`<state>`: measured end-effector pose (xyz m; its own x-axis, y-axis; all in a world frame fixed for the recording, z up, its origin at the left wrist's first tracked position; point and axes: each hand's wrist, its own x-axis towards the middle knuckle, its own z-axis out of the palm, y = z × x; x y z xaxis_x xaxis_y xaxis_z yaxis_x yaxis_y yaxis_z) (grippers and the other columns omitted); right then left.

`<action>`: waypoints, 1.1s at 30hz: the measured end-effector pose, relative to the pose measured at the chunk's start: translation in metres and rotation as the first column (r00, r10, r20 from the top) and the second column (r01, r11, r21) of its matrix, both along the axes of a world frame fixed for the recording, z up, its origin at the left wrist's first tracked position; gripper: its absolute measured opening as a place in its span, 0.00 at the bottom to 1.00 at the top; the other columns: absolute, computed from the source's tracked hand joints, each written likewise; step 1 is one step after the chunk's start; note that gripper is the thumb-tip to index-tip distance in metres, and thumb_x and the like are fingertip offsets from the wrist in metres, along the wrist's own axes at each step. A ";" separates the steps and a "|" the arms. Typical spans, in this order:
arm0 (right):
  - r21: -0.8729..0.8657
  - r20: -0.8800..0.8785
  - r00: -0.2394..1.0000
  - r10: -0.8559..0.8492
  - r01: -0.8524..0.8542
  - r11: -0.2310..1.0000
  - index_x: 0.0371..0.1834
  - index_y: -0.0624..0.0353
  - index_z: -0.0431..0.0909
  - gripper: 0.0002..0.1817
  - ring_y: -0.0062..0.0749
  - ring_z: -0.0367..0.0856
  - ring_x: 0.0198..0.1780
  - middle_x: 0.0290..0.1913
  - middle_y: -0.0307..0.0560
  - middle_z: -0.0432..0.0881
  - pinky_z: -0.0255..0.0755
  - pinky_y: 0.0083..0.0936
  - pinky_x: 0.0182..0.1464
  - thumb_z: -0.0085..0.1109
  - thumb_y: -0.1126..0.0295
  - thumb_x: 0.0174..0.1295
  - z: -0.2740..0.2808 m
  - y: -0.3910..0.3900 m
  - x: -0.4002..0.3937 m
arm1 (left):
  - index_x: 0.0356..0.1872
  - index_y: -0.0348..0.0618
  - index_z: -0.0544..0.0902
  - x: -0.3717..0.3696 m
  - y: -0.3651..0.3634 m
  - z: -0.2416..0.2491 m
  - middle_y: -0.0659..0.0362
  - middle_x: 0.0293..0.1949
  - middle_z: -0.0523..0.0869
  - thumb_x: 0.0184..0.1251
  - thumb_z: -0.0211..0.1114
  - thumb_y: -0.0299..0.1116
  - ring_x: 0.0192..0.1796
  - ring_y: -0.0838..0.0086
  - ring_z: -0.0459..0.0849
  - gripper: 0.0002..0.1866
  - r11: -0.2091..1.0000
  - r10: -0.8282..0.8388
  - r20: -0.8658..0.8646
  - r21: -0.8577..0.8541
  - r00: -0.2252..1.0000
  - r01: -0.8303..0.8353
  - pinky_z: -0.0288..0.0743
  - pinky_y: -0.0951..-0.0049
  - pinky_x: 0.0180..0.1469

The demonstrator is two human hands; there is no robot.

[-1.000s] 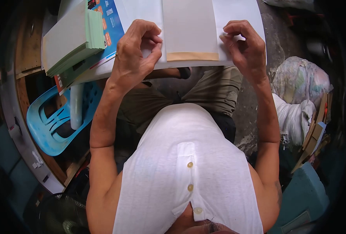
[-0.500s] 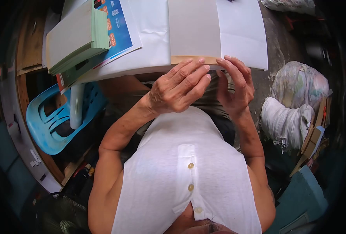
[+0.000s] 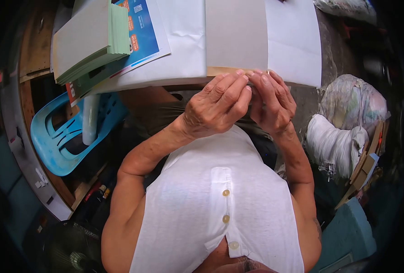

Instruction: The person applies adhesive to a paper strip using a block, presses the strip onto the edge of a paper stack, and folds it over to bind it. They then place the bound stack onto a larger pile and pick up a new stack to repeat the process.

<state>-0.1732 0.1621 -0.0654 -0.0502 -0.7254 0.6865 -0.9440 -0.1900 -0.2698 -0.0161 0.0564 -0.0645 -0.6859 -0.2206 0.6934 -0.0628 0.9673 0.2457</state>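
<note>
A long grey board (image 3: 236, 36) lies on the white-covered table, its near end at the table's front edge. Along that end runs a tan strip (image 3: 216, 71). My left hand (image 3: 220, 102) is closed, with its fingertips at the middle of the strip and the thumb hidden. Right beside it, my right hand (image 3: 274, 100) is closed too, fingers bent over the strip's right part and the thumb below. The two hands' fingertips nearly touch. What lies between the fingers is mostly covered.
At the left of the white table cover (image 3: 183, 45), a stack of pale green sheets (image 3: 86, 45) with a grey top rests on a blue printed sheet (image 3: 145, 34). A blue plastic chair (image 3: 51, 141) stands below left. Bagged bundles (image 3: 354, 100) and white strands (image 3: 334, 141) sit at right.
My right hand has moved left along the strip and its fingers have closed in toward my left hand's fingertips. The whole view has shifted slightly.
</note>
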 end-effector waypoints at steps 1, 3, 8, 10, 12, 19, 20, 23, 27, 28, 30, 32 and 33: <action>0.011 -0.016 1.000 -0.007 0.007 1.000 0.61 0.69 0.74 0.22 0.41 0.89 0.55 0.50 0.49 0.91 0.82 0.41 0.63 0.62 0.86 0.63 0.001 0.000 0.000 | 0.47 0.37 0.80 -0.001 0.000 0.000 0.49 0.52 0.88 0.66 0.71 0.23 0.57 0.57 0.89 0.12 1.000 0.011 -0.002 0.002 1.000 -0.011 0.87 0.62 0.58; 0.025 -0.038 0.999 -0.010 0.010 1.000 0.61 0.69 0.73 0.22 0.41 0.89 0.56 0.50 0.49 0.91 0.82 0.40 0.63 0.63 0.85 0.63 0.002 0.001 0.000 | 0.46 0.39 0.80 0.005 -0.007 -0.002 0.50 0.52 0.88 0.65 0.70 0.23 0.57 0.59 0.89 0.11 0.999 0.052 0.014 -0.008 0.999 -0.052 0.86 0.63 0.58; 0.032 -0.061 0.994 -0.092 0.094 0.995 0.61 0.65 0.71 0.21 0.41 0.88 0.59 0.52 0.49 0.91 0.80 0.41 0.66 0.64 0.82 0.66 0.001 0.007 -0.012 | 0.51 0.36 0.77 0.050 -0.043 -0.003 0.46 0.55 0.87 0.65 0.70 0.18 0.59 0.51 0.88 0.16 0.998 0.056 0.076 0.017 0.995 -0.057 0.86 0.59 0.60; 0.023 -0.041 0.995 -0.094 0.095 0.995 0.62 0.64 0.70 0.21 0.43 0.87 0.61 0.54 0.50 0.90 0.74 0.44 0.71 0.63 0.80 0.67 -0.001 0.008 -0.015 | 0.51 0.35 0.77 0.054 -0.043 0.002 0.45 0.54 0.88 0.65 0.70 0.18 0.58 0.51 0.88 0.16 0.997 0.034 0.037 0.070 0.999 -0.037 0.86 0.57 0.60; 0.026 -0.091 0.991 -0.100 0.103 0.994 0.62 0.64 0.70 0.21 0.43 0.86 0.62 0.55 0.51 0.89 0.72 0.46 0.73 0.63 0.80 0.68 0.010 0.008 -0.008 | 0.50 0.35 0.78 0.051 -0.042 0.005 0.45 0.53 0.88 0.65 0.70 0.20 0.58 0.51 0.88 0.14 0.998 -0.004 -0.021 0.063 1.000 0.005 0.87 0.57 0.59; -0.055 -0.023 0.999 -0.043 0.042 0.998 0.59 0.66 0.70 0.20 0.41 0.90 0.56 0.50 0.50 0.91 0.75 0.44 0.70 0.61 0.83 0.66 -0.001 -0.010 0.009 | 0.44 0.36 0.83 0.002 -0.026 -0.005 0.51 0.48 0.90 0.66 0.68 0.27 0.55 0.58 0.90 0.08 0.994 -0.089 -0.089 -0.068 0.992 0.083 0.87 0.60 0.59; -0.065 -0.018 0.998 -0.058 0.057 0.996 0.59 0.66 0.69 0.20 0.41 0.90 0.54 0.50 0.50 0.91 0.76 0.44 0.70 0.61 0.84 0.66 -0.001 -0.008 0.006 | 0.43 0.37 0.84 0.004 -0.028 -0.004 0.52 0.48 0.90 0.66 0.69 0.26 0.55 0.59 0.90 0.08 0.994 -0.093 -0.076 -0.066 0.993 0.088 0.87 0.60 0.59; -0.019 -0.064 0.995 -0.072 0.071 0.997 0.61 0.65 0.67 0.21 0.40 0.91 0.54 0.49 0.48 0.91 0.78 0.44 0.68 0.60 0.83 0.66 0.004 0.001 -0.006 | 0.43 0.38 0.85 0.020 -0.034 -0.002 0.54 0.47 0.91 0.65 0.69 0.25 0.55 0.60 0.90 0.07 0.994 -0.077 -0.044 -0.077 0.996 0.074 0.86 0.60 0.60; -0.022 -0.067 0.996 -0.054 0.053 0.998 0.59 0.63 0.70 0.20 0.41 0.90 0.56 0.49 0.47 0.91 0.78 0.43 0.68 0.64 0.81 0.66 0.003 0.002 -0.013 | 0.44 0.39 0.86 0.047 -0.054 0.000 0.56 0.44 0.92 0.58 0.74 0.22 0.53 0.59 0.90 0.12 0.996 0.005 -0.012 -0.089 1.000 -0.006 0.86 0.57 0.61; -0.028 -0.067 0.997 -0.048 0.046 0.999 0.58 0.63 0.70 0.20 0.41 0.90 0.56 0.49 0.47 0.91 0.78 0.44 0.68 0.64 0.80 0.66 0.003 0.002 -0.013 | 0.44 0.38 0.85 0.054 -0.057 0.001 0.56 0.44 0.92 0.56 0.74 0.21 0.53 0.58 0.90 0.14 0.994 0.036 0.015 -0.106 0.999 -0.034 0.86 0.56 0.61; -0.032 -0.076 0.994 -0.078 0.075 0.997 0.57 0.63 0.72 0.19 0.41 0.89 0.57 0.49 0.48 0.91 0.78 0.44 0.68 0.65 0.80 0.65 0.008 0.002 -0.009 | 0.46 0.41 0.86 0.061 -0.056 0.007 0.58 0.47 0.91 0.55 0.75 0.21 0.57 0.58 0.88 0.17 0.997 0.047 0.016 -0.065 0.999 -0.046 0.84 0.55 0.63; -0.059 -0.094 0.994 -0.053 0.048 0.997 0.55 0.63 0.73 0.18 0.40 0.89 0.58 0.49 0.48 0.91 0.78 0.45 0.68 0.66 0.80 0.64 0.008 -0.002 -0.003 | 0.48 0.43 0.86 0.056 -0.050 0.012 0.58 0.48 0.91 0.54 0.76 0.22 0.59 0.58 0.87 0.18 0.998 0.025 -0.028 -0.057 0.999 -0.027 0.83 0.54 0.65; -0.082 -0.108 0.994 -0.017 0.008 0.997 0.55 0.63 0.74 0.17 0.40 0.89 0.58 0.49 0.48 0.91 0.78 0.45 0.68 0.66 0.80 0.64 0.006 -0.006 0.000 | 0.49 0.46 0.86 0.047 -0.044 0.012 0.59 0.48 0.90 0.57 0.75 0.23 0.59 0.60 0.87 0.17 0.998 -0.011 -0.053 -0.055 0.999 0.008 0.82 0.54 0.66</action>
